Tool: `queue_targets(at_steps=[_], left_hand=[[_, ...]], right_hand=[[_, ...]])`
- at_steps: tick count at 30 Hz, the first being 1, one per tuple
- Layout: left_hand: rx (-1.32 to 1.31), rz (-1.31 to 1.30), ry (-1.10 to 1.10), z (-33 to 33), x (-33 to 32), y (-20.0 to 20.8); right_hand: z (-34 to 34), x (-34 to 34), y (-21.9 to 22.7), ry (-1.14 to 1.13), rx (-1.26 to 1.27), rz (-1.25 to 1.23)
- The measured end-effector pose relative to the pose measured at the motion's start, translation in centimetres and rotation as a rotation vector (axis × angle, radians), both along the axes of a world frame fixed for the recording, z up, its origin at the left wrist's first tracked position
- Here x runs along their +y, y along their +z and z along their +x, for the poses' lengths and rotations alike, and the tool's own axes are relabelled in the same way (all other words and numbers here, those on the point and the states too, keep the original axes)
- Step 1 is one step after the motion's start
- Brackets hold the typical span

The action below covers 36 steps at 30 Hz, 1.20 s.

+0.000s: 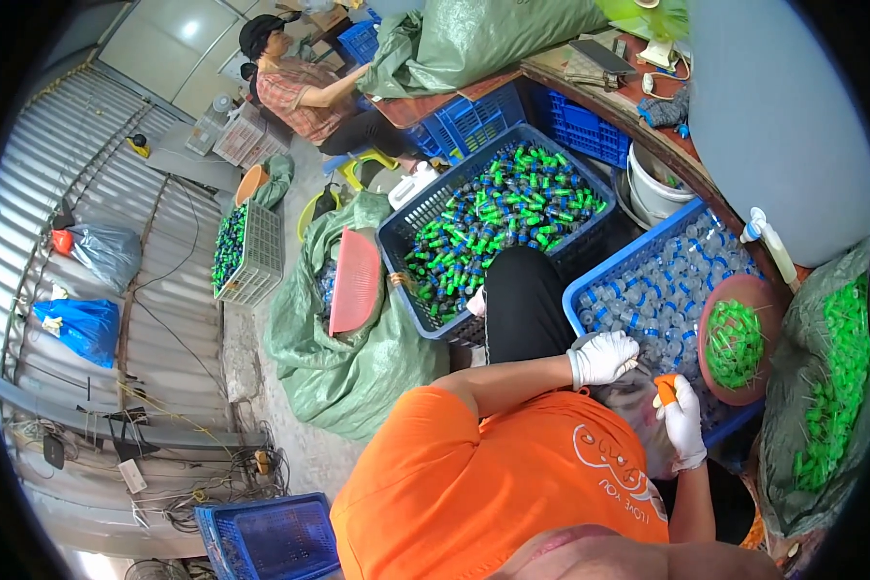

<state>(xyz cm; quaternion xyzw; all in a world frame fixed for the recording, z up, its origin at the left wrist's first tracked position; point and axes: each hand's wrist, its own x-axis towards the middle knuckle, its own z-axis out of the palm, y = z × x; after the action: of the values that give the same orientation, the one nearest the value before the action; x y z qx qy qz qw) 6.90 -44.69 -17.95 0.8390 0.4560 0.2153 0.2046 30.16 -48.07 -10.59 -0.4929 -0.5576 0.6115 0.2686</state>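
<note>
My left hand [604, 358], in a white glove, is closed over the near edge of a blue crate [572, 300]; anything in its fingers is too small to make out. To its right, my right hand [683, 425] wears a white glove with orange covers on the fingertips. Its fingers are bent together, and what they hold, if anything, cannot be made out. The crate is full of small clear plastic pieces with blue bands [648, 290]. At its right side a pink bowl [766, 377] contains green pieces with thin stems [735, 346]. A clear plastic bag [638, 401] lies below my hands.
A dark crate [396, 253] of green-and-blue pieces stands ahead. Left of it, a green woven sack [329, 387] has a pink basket [356, 285] on it. An open sack [793, 464] of green pieces is at right. Another person [304, 97] sits at a table far left.
</note>
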Motion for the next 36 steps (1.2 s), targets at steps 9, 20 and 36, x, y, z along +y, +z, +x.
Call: queue_targets(at_steps=[9, 20, 36], left_hand=[[-0.044, -0.105, 0.025, 0.2, 0.0, 1.6], [-0.043, -0.123, 0.037, 0.2, -0.3, 1.8], [-0.052, -0.109, 0.036, 0.0, -0.1, 1.8]], right_hand=[[0.1, 0.0, -0.4, 0.010, -0.002, 0.013], [0.0, -0.1, -0.9, 0.023, -0.015, 0.026], [-0.2, 0.1, -1.0, 0.015, -0.024, 0.041]])
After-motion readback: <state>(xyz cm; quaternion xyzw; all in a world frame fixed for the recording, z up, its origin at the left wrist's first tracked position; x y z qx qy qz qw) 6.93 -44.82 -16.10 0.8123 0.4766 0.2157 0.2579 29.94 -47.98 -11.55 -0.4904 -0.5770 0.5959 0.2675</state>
